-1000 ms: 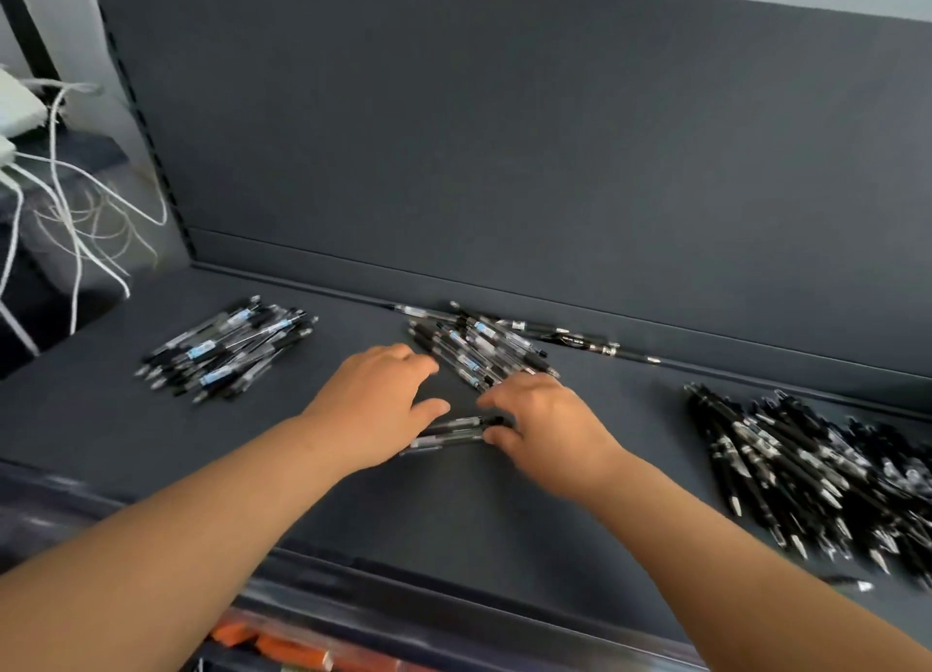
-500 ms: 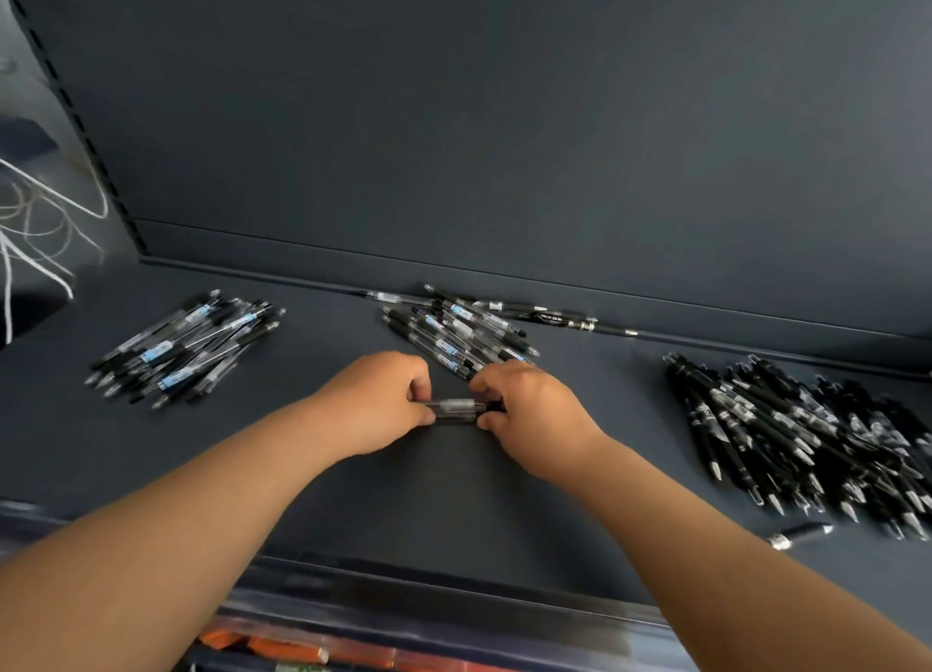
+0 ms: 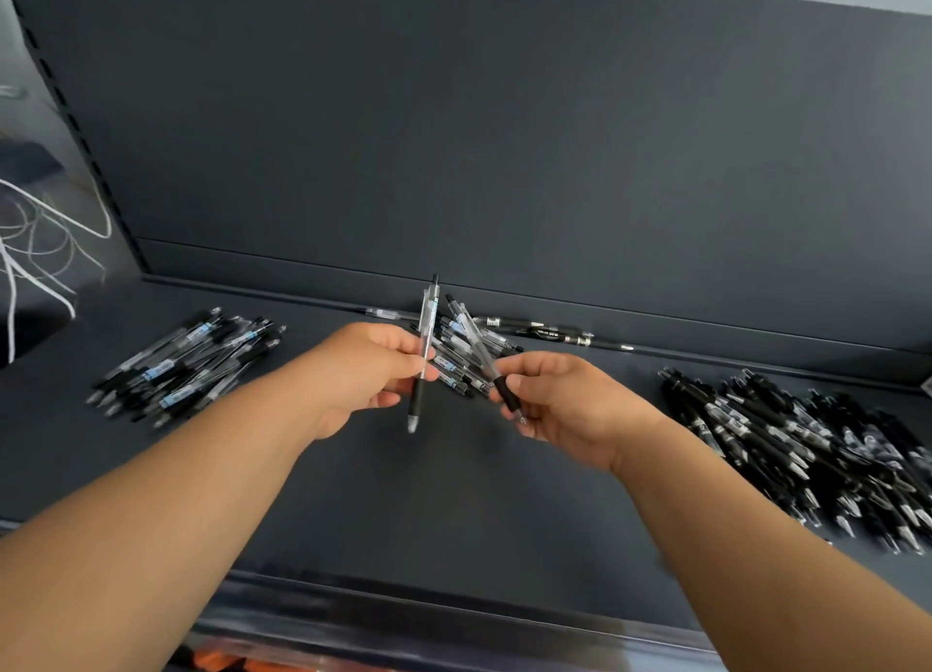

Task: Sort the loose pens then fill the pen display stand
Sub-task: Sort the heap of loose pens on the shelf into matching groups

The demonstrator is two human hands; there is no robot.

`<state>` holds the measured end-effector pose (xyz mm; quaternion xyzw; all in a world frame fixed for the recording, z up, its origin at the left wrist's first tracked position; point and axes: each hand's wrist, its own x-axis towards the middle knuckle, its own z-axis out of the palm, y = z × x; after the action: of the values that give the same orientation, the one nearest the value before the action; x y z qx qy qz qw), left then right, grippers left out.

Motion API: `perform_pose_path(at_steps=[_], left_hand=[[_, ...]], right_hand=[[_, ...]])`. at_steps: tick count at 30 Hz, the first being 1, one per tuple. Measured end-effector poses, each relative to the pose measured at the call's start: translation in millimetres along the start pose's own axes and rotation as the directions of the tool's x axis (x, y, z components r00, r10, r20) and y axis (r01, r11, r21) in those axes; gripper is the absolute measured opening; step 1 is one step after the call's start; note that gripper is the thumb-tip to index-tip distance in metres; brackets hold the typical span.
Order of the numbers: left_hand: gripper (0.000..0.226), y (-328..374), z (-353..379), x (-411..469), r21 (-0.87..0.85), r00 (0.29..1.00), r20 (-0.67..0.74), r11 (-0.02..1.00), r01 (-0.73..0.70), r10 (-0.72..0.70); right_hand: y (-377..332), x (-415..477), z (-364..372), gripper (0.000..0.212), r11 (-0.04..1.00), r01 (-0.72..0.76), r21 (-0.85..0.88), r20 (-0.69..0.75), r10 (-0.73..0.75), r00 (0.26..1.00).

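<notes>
Pinches upright pen (image 3: 426, 338), tip down, in left grip (image 3: 363, 374). Pinches leaning pen (image 3: 479, 348), top up-left, in right grip (image 3: 570, 409). Holds both just before middle pile (image 3: 454, 368).

Right pen pile (image 3: 827, 449) cut off by the edge.

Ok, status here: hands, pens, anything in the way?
Left hand pinching upright pen. Right hand pinching tilted pen. Both held above shelf; nothing blocking.
</notes>
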<state>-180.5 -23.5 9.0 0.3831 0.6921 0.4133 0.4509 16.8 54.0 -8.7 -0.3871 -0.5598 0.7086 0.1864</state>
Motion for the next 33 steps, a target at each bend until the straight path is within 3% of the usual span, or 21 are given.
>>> perform_pose_path(at_steps=[5,13,16,19,21,22,24,27,29,33], left_hand=[[0.014,9,4,-2,-0.088,1.000,-0.001,0.996,-0.012,0.012],[0.015,5,4,-5,-0.132,1.000,-0.003,0.991,0.000,-0.001],[0.010,2,-1,-5,-0.153,0.998,-0.061,0.988,0.020,-0.029],[0.006,-4,-15,-2,-0.065,0.985,-0.172,0.998,0.019,-0.030],[0.009,-12,-30,1,0.123,0.959,-0.284,0.992,0.012,0.024],[0.012,-17,-40,3,0.293,0.941,-0.332,0.956,0.032,0.070],[0.017,-26,-57,5,0.635,0.912,-0.381,0.760,0.138,0.153],[0.016,-39,-77,7,0.827,0.892,-0.390,0.512,0.231,0.229],[0.010,-51,-84,7,0.859,0.885,-0.394,0.440,0.261,0.246],[0.013,-68,-87,12,0.894,0.869,-0.374,0.373,0.247,0.323]], right_hand=[[-6,4,12,0.021,0.999,0.019,0.028,0.071,-0.021,0.997],[-9,14,41,0.015,0.985,0.095,-0.146,0.015,-0.094,0.995],[-9,20,57,0.013,0.967,0.133,-0.217,0.017,-0.133,0.991],[-9,27,70,0.014,0.938,0.173,-0.300,0.014,-0.177,0.984],[-6,35,74,0.016,0.841,0.206,-0.500,-0.022,-0.250,0.968],[-4,39,75,0.020,0.738,0.219,-0.638,-0.027,-0.306,0.952],[1,45,74,0.030,0.479,0.213,-0.852,0.000,-0.407,0.913],[8,50,72,0.042,0.171,0.150,-0.974,0.053,-0.471,0.880],[11,51,72,0.047,0.102,0.114,-0.988,0.055,-0.460,0.886],[14,54,65,0.052,0.097,0.058,-0.994,0.012,-0.420,0.908]])
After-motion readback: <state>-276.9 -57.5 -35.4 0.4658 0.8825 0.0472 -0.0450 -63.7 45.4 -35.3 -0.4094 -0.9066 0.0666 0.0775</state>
